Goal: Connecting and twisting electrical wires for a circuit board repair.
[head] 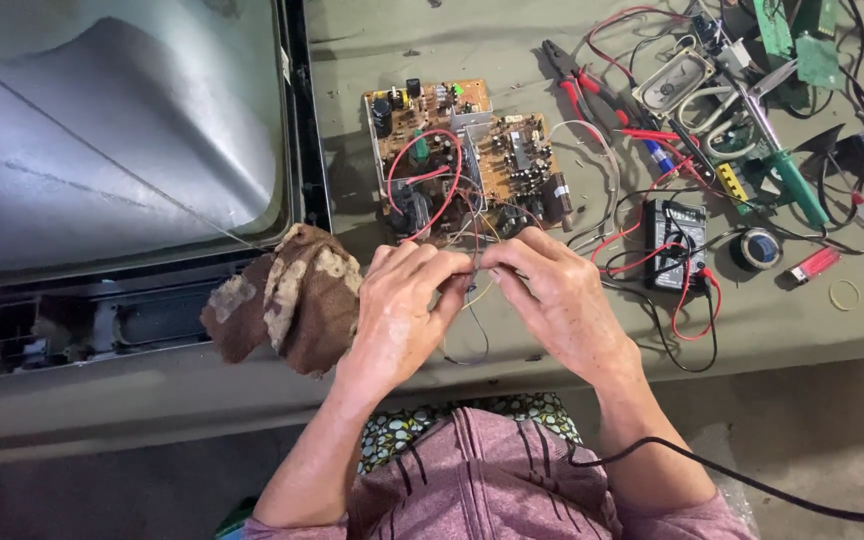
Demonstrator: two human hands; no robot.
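left hand (399, 310) and right hand (555, 300) pinch thin wires (472, 285) just below circuit board (462, 160) | risk — tugging could snap a lead off the board

A tan circuit board (462, 155) near the bench's far edge carries black parts, a small green spot and a looping red wire (430, 180). The bench (812, 330) is dull grey-green. At its left edge a brown rag (292, 300) shows pale cream blotches. Toward the right end lie red-handled pliers (582, 90), a black multimeter (677, 245) with red and black leads, a green-handled tool (797, 190), green boards (797, 35), a red lighter (814, 265) and a yellow rubber band (844, 294). The person's clothing (482, 480) is mauve with dark stripes.
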